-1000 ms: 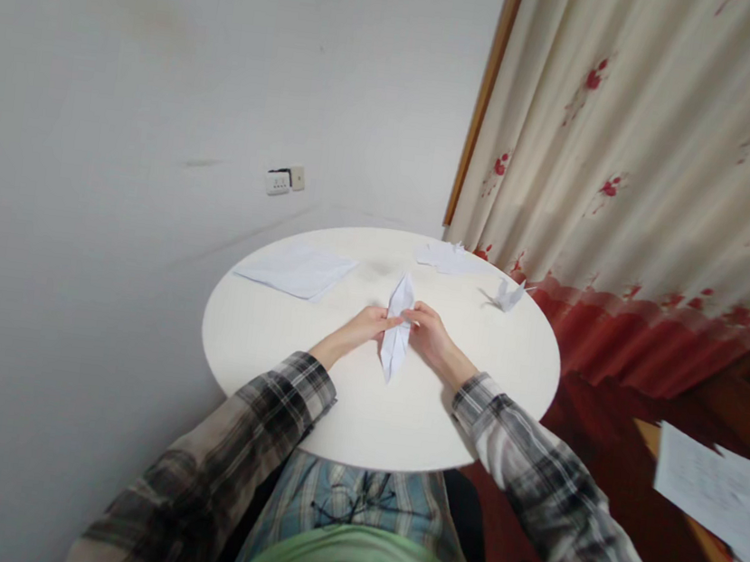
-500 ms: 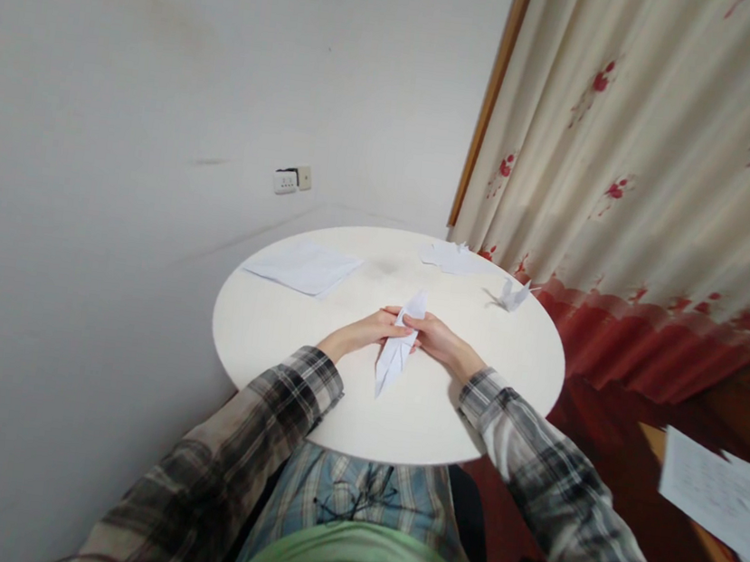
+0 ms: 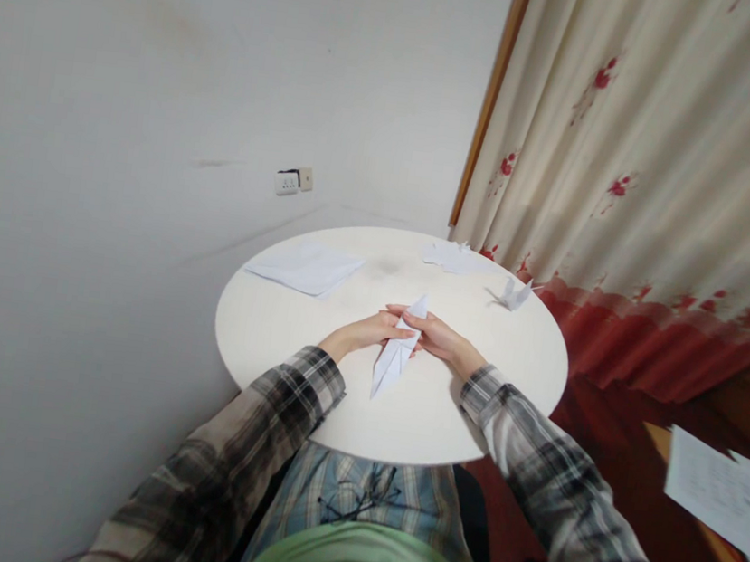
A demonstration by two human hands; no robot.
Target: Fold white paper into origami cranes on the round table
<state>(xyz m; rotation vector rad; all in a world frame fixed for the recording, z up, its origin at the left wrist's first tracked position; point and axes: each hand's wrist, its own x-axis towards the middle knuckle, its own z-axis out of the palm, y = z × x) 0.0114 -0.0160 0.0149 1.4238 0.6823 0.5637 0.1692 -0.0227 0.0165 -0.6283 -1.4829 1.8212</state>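
A long, narrow folded white paper piece (image 3: 395, 356) lies tilted on the round white table (image 3: 273, 332), its lower point toward me. My left hand (image 3: 373, 330) pinches its upper part from the left with fingers closed on it. From the right, my right hand (image 3: 437, 334) grips the same upper part, fingers pressed together on the paper. Both hands meet near the table's middle.
A flat stack of white sheets (image 3: 306, 267) lies at the far left of the table. Crumpled white paper (image 3: 450, 256) sits at the far edge, and a small folded paper crane (image 3: 514, 293) to its right. Loose sheets (image 3: 718, 496) lie on a wooden surface at the right. A curtain (image 3: 635, 167) hangs behind.
The folded paper has turned from nearly upright to tilted, its top leaning right, and both hands have closed in on its upper part. The head camera shifted slightly.
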